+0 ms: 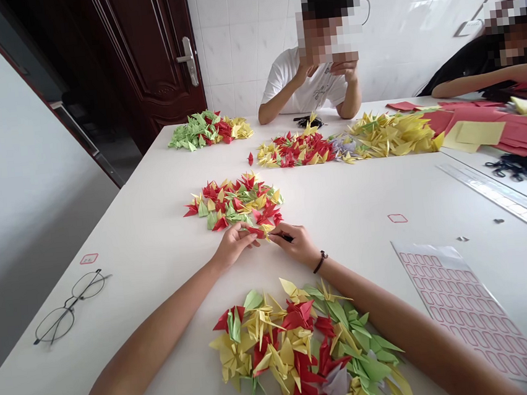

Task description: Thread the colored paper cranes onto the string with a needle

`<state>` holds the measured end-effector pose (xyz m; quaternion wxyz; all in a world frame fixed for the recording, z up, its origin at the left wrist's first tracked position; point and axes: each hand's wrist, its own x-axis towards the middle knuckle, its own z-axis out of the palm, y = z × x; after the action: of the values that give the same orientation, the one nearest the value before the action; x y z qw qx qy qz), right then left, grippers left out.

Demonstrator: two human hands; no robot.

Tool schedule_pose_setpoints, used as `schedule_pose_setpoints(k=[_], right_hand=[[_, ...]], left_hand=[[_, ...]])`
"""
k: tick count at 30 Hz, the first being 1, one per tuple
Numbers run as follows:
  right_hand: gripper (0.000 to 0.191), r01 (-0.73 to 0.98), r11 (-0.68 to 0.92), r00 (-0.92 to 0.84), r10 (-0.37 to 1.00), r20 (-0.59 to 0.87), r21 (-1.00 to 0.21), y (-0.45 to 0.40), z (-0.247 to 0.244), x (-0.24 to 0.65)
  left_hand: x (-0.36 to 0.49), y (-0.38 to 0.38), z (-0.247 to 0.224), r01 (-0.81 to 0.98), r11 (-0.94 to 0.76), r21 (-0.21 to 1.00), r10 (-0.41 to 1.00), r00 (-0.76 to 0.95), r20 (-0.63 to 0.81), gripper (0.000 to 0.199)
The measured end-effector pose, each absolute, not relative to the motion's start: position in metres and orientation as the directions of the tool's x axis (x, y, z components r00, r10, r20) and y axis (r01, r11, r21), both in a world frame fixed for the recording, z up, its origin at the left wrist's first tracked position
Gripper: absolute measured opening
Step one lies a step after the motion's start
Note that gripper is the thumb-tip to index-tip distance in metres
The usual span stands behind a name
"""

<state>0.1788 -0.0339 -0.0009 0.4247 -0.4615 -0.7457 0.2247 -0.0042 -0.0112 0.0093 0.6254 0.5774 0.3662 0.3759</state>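
Note:
My left hand (232, 248) pinches a red folded-paper piece (255, 231) between thumb and fingers, over the white table (154, 226). My right hand (298, 242), with a dark bracelet at its wrist, is closed on a slim black tool (286, 237) whose exact kind I cannot make out. Its fingertips come close to the red piece, and a bit of yellow paper shows between the hands. Just beyond lies a pile of red, green and yellow paper cranes (233, 201). A larger heap of folded cranes (282, 351) spreads between my forearms.
Eyeglasses (71, 306) lie at the left; a sheet of red-bordered labels (470, 308) is at the right, near a clear ruler (501, 199). More paper piles (392, 135) line the far side, where two people sit. Black cords (524, 164) lie far right.

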Motion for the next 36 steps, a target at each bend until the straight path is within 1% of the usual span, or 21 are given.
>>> schedule_pose_setpoints(k=[6, 9, 12, 14, 20, 28, 32, 36], right_hand=[[0.016, 0.462, 0.455, -0.169, 0.888, 0.428, -0.761, -0.034, -0.001, 0.179], [0.016, 0.446, 0.448, -0.147, 0.891, 0.430, -0.775, -0.034, -0.001, 0.179], [0.016, 0.423, 0.446, -0.133, 0.892, 0.433, -0.789, -0.035, -0.001, 0.179], [0.016, 0.411, 0.454, -0.145, 0.889, 0.435, -0.790, -0.035, -0.001, 0.179], [0.017, 0.436, 0.502, -0.227, 0.864, 0.449, -0.747, -0.037, 0.000, 0.180], [0.021, 0.452, 0.513, -0.254, 0.858, 0.446, -0.730, -0.038, 0.002, 0.180], [0.020, 0.445, 0.534, -0.296, 0.845, 0.445, -0.719, -0.039, 0.004, 0.179], [0.020, 0.449, 0.535, -0.298, 0.845, 0.445, -0.716, -0.038, 0.004, 0.179]], left_hand=[[-0.003, -0.012, 0.005, -0.023, -0.004, 1.000, 0.923, 0.385, 0.012, 0.024], [-0.001, -0.015, 0.002, 0.086, -0.110, 0.990, 0.941, 0.328, 0.077, 0.024], [0.000, -0.019, 0.001, 0.233, -0.234, 0.944, 0.942, 0.294, 0.161, 0.024], [0.000, -0.020, 0.001, 0.301, -0.273, 0.913, 0.943, 0.270, 0.193, 0.025], [0.000, -0.020, 0.002, 0.361, -0.300, 0.883, 0.944, 0.243, 0.221, 0.022], [0.001, -0.022, 0.004, 0.355, -0.324, 0.877, 0.935, 0.262, 0.240, 0.016], [0.001, -0.022, 0.004, 0.380, -0.332, 0.864, 0.935, 0.254, 0.247, 0.017], [0.000, -0.022, 0.004, 0.404, -0.324, 0.855, 0.938, 0.252, 0.236, 0.018]])
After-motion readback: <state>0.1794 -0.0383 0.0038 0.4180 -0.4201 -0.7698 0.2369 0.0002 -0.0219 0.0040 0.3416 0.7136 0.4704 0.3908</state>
